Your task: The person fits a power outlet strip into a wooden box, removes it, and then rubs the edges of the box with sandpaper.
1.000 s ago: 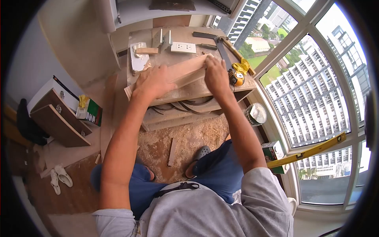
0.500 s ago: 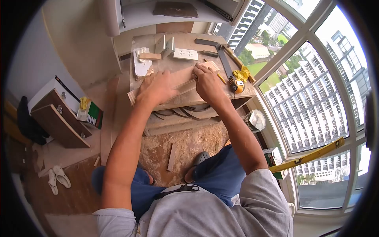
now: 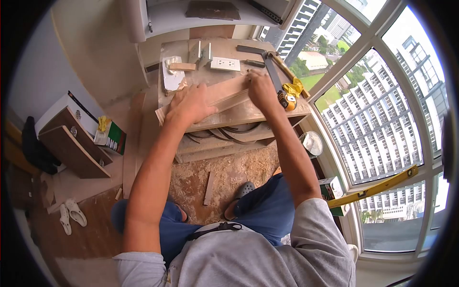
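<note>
A long wooden board [image 3: 230, 90] lies slanting across the front of the worktable, with a grooved strip along its near side. My left hand [image 3: 190, 104] grips its left part, fingers over the far side and thumb towards the near edge. At the board's right end is my right hand [image 3: 262, 91], fingers curled together; what they hold is too small to make out. Just right of that hand sit a black-and-orange tape measure [image 3: 287, 100] and a crumpled yellow cloth [image 3: 293, 88].
On the worktable [image 3: 179, 49] are a white socket plate [image 3: 225, 64], a black square [image 3: 272, 71] and a small wood block [image 3: 182, 67]. Curved strips [image 3: 224, 135] fill the shelf below. Shavings [image 3: 191, 184] cover the floor. A yellow spirit level [image 3: 373, 190] leans by the window.
My right hand has shifted right, off the board's top to its right end, and its fingers have curled in. The yellow pencil seen there before is out of sight. My left hand stays on the board.
</note>
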